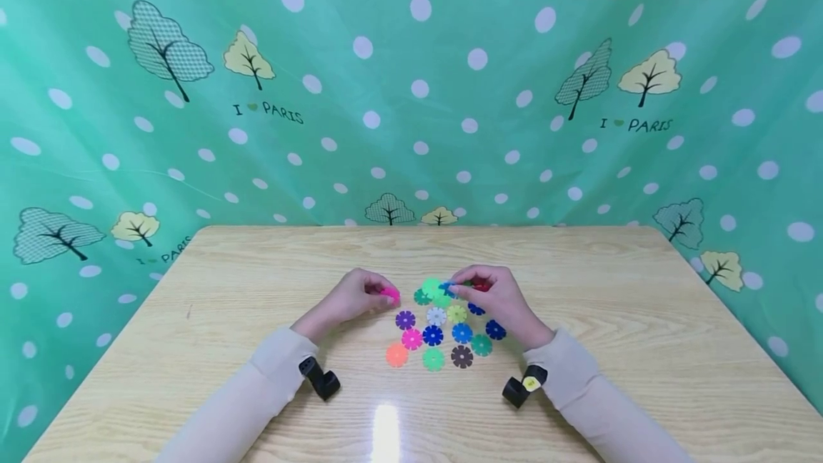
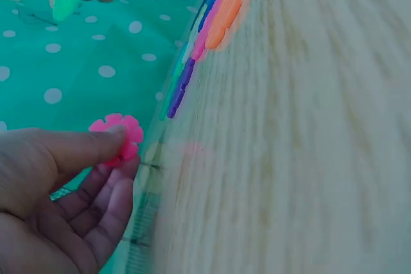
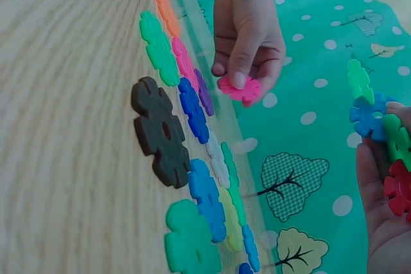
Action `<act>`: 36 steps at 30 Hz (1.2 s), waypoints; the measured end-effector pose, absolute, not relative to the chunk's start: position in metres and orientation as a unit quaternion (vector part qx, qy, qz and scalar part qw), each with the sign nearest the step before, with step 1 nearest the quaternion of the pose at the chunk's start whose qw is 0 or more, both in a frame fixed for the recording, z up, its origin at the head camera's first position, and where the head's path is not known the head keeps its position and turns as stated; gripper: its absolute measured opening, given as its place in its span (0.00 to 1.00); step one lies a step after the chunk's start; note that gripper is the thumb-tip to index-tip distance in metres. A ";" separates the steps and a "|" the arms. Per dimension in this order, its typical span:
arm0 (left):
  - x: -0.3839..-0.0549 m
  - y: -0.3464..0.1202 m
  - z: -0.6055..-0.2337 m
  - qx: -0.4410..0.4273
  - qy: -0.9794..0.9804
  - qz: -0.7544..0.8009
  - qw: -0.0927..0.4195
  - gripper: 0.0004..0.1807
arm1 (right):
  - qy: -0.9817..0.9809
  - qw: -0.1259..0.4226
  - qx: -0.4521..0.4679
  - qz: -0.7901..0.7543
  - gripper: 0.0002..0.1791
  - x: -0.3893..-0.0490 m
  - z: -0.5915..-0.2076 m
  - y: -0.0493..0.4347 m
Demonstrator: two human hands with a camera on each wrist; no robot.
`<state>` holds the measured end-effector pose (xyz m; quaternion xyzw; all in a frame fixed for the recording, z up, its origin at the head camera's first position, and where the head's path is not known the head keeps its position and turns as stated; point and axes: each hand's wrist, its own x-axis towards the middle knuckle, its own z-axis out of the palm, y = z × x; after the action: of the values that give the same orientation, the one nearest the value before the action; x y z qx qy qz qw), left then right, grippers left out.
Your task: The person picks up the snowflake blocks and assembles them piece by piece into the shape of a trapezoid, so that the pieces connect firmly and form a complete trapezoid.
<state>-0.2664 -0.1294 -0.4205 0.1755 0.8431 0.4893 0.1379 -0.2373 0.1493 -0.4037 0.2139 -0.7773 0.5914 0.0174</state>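
My left hand [image 1: 352,299] pinches a pink notched plastic disc [image 2: 121,136] between thumb and fingers, raised off the table at the left of the loose discs. On the other side, my right hand [image 1: 500,300] holds a short chain of interlocked discs. In the right wrist view the chain shows a light green disc [image 3: 361,81], a blue disc [image 3: 368,120], a green disc [image 3: 398,139] and a red disc [image 3: 399,187]. The fingers partly cover the chain. The pink disc and the chain are apart.
Loose discs lie flat between the forearms, among them orange [image 1: 396,354], brown [image 1: 461,356], purple [image 1: 405,320] and white [image 1: 436,316]. They rest on a wooden table [image 1: 257,263]. A green dotted cloth [image 1: 398,156] hangs behind it. Black wrist cameras sit on both sleeves.
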 end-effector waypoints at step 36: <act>-0.233 -0.092 -0.389 0.211 0.771 0.600 -0.017 0.09 | -0.790 0.027 0.194 0.581 0.06 -0.225 -0.379 0.144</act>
<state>-0.2332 -0.0916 -0.3887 0.2112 0.7713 0.6001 -0.0172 -0.2248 0.1437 -0.3785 0.1937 -0.7899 0.5813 0.0269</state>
